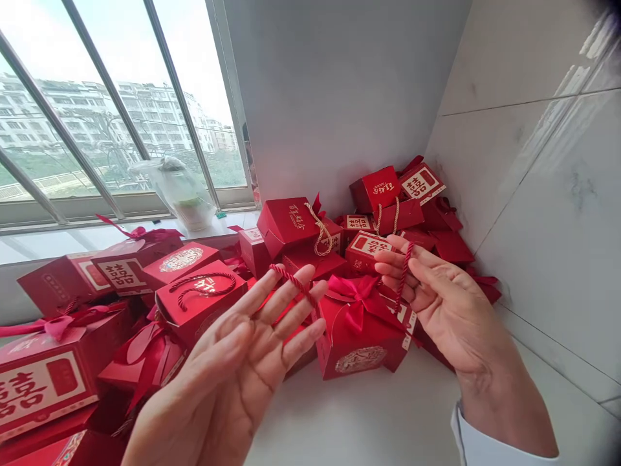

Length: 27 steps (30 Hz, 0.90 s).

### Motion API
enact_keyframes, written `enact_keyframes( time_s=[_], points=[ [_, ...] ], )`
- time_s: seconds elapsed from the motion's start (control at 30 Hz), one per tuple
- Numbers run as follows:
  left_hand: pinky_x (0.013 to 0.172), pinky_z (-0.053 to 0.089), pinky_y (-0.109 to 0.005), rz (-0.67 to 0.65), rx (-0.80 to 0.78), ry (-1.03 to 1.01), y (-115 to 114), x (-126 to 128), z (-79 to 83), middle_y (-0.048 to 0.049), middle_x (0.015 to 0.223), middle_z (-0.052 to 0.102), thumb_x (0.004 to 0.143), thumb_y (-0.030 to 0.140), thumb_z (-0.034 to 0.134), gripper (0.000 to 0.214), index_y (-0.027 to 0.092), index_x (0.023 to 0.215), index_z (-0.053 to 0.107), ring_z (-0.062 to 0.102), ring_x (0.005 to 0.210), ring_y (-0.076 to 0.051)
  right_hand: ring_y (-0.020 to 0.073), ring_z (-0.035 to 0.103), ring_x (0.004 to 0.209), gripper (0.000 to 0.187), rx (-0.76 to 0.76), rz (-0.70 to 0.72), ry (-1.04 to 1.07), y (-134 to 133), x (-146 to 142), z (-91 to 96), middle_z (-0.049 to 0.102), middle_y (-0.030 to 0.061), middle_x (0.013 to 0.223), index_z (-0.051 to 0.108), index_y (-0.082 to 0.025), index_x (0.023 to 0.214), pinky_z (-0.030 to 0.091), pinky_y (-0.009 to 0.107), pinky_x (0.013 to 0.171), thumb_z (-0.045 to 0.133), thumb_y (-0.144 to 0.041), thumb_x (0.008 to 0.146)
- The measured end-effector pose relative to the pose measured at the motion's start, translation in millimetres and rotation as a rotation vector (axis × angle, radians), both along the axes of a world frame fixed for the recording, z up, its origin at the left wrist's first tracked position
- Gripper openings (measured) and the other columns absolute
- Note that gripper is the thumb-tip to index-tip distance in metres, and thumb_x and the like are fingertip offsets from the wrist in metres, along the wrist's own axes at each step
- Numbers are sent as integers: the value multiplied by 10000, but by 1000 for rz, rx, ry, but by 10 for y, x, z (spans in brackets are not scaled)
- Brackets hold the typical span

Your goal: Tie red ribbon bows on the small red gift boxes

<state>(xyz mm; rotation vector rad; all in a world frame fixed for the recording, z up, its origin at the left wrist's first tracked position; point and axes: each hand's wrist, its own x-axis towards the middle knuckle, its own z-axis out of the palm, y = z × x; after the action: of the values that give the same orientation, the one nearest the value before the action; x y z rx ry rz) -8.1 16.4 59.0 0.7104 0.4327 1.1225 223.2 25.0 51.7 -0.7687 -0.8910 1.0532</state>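
Note:
My left hand [252, 349] is palm up with its fingers stretched and apart; a twisted red cord [295, 282] lies across the fingers near their tips. On the right, my right hand [439, 291] pinches a length of twisted red cord [404, 278] between thumb and fingers, and its lower end hangs down. Whether both lengths belong to one cord cannot be made out. Between and just beyond the hands stands a red gift box [359, 330] with a pink-red ribbon bow [356, 298] and a round pale pattern on its front.
Many red gift boxes are heaped along the wall, among them a box with red cord handles [198, 294] and another with a gold cord [295, 223]. A knotted clear plastic bag [182, 194] stands on the sill by the barred window. White tiled wall [548, 168] borders the right.

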Motion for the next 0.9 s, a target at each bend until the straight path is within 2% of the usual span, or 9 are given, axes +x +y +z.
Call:
enact_keyframes(
  time_s=[0.13,0.27,0.4,0.6,0.77,0.9],
  points=[
    [1063,397,-465,-54,13,-83,21,-1,-32,-86,1426,455,907,383,391,579,245,1459,282,395,1320,-298,108,691,880,234,10,2,10,12,23,2,731,23,976,665,-224,1104,556,157,773,581,-203,887],
    [1060,394,-495,-46,-6,-74,-8,43,85,-89,1408,476,823,539,455,736,222,1462,277,365,1332,-340,92,697,819,204,27,-43,-26,1,65,5,738,5,905,687,-229,1065,553,121,703,612,-223,875],
    [1069,364,-542,-10,9,1,-36,86,165,-86,1387,501,787,585,475,757,223,1439,339,330,1347,-362,89,695,769,160,32,-96,-86,-39,65,16,737,6,857,710,-216,997,551,113,660,644,-253,857],
    [1087,347,-523,-94,145,262,-83,89,4,-36,1387,502,856,621,384,587,287,1316,528,343,1354,-314,55,652,661,122,31,-73,-122,-46,-48,15,712,-12,759,724,-216,926,533,103,648,650,-278,852],
    [1037,413,-506,-76,283,630,-157,147,-59,23,1368,520,832,651,408,559,383,1314,504,377,1340,-292,61,612,653,172,-2,88,-248,-63,-152,19,679,-17,744,697,-233,974,518,124,643,676,-320,827],
    [1005,455,-489,-29,365,736,-190,211,-88,19,1273,600,824,650,420,547,398,1300,514,413,1318,-280,97,611,739,335,-19,205,-372,-97,-235,9,637,-29,800,657,-261,1057,530,171,675,760,-269,739]
  ],
)
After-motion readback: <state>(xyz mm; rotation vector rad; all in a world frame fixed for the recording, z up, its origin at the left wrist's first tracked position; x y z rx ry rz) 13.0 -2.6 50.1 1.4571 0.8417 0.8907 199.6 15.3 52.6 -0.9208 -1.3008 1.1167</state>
